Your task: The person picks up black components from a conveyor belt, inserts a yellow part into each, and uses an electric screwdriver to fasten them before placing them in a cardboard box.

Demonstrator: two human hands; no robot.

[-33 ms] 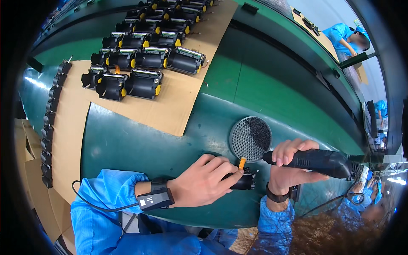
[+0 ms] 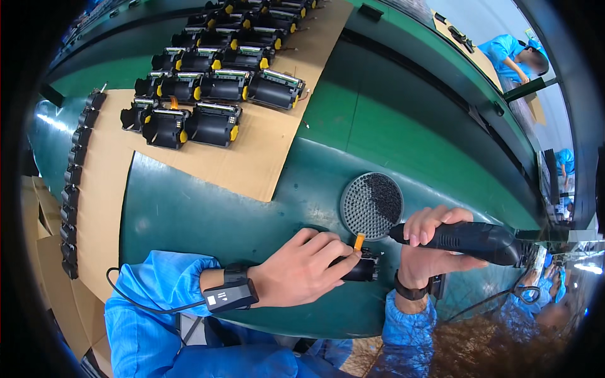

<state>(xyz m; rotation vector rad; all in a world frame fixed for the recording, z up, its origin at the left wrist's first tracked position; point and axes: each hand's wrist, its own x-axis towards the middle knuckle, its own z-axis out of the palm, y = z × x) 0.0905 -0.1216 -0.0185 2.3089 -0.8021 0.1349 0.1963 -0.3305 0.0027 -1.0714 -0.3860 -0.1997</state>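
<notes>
At the bench [image 2: 201, 217], the person's right hand [image 2: 425, 259] is gripping a black power tool [image 2: 482, 242], fingers wrapped around its body, its tip pointing left, just beside a round tray [image 2: 356, 214] of small black pieces [image 2: 386, 195]. The left hand [image 2: 302, 269] is holding a black part [image 2: 365, 269] on the bench, fingers clamped on its left end, an orange strip [image 2: 359, 240] standing by the fingertips. Similar parts [image 2: 214, 128] are lying in rows on cardboard [image 2: 246, 165].
</notes>
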